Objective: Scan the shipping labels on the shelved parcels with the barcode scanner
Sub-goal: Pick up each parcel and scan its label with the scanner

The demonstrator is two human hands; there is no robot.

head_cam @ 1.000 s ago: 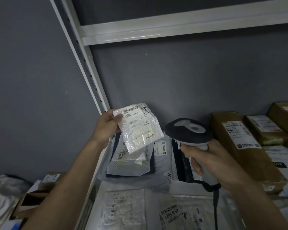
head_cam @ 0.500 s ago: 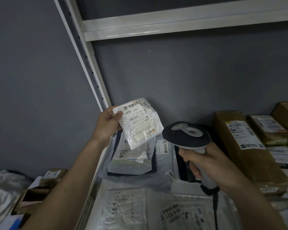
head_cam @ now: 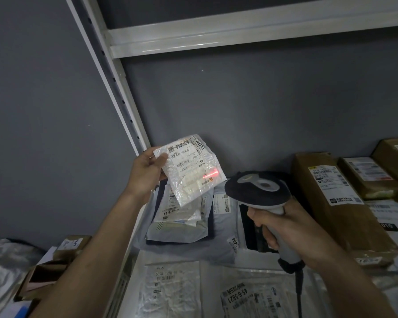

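Head view: the left hand [head_cam: 147, 171] is raised in front of the grey back wall [head_cam: 262, 106], pinching the upper left corner of a small clear-wrapped parcel [head_cam: 190, 171] between thumb and fingers; the parcel hangs tilted, label side toward the camera, above the shelved goods and touching none of them. A red scan line [head_cam: 210, 174] falls on the lower right part of its shipping label, near a small orange mark. The right hand [head_cam: 283, 228] is wrapped around the grey handle of the barcode scanner [head_cam: 256, 189], fingers curled at the front of the grip; the scanner's dark head sits just right of and below the parcel, apart from it, and its black cable [head_cam: 298, 294] drops from the handle base. On the shelf [head_cam: 133, 271] below lie several labelled poly mailers: a stack of grey bags [head_cam: 177, 226] directly under the held parcel and flat white bags [head_cam: 170, 292] along the front. A long brown carton [head_cam: 336, 203] with a white label lies to the right, smaller cartons [head_cam: 365, 177] behind it. A white slotted upright [head_cam: 115, 88] and a white crossbeam [head_cam: 239, 35] frame the bay
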